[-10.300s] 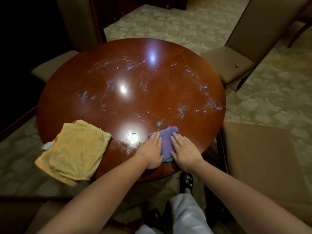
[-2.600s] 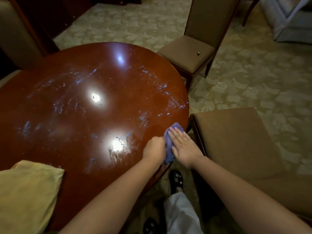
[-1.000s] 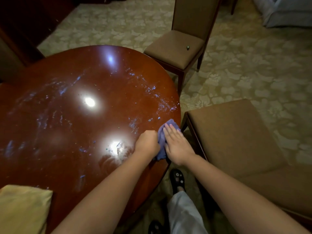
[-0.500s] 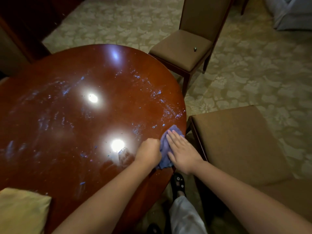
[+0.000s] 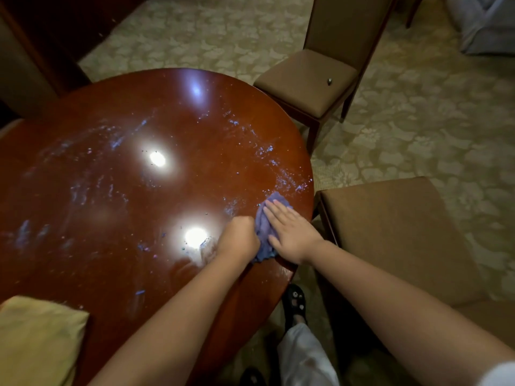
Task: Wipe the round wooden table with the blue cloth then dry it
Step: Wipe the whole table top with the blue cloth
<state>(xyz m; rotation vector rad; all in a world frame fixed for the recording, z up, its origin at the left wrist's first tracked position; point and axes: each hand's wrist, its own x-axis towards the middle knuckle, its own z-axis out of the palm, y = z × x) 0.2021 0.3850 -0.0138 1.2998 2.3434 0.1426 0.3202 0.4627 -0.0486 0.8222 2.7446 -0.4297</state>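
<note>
While sitting bunched near the right edge of the round wooden table (image 5: 117, 190), blue cloth (image 5: 264, 235) pinned between both hands: left hand (image 5: 239, 238) curled into a fist gripping it, right hand (image 5: 289, 232) flat on top, fingers straight. Yellow towel (image 5: 36, 338) at near left.

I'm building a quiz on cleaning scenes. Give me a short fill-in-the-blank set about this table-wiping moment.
1. The right hand presses flat on the ____ cloth.
2. The left hand is closed into a ____ beside that cloth.
3. The yellow towel lies at the table's near-____ edge.
4. A small dark object sits on the seat of the far ____.

Missing words: blue; fist; left; chair
</note>
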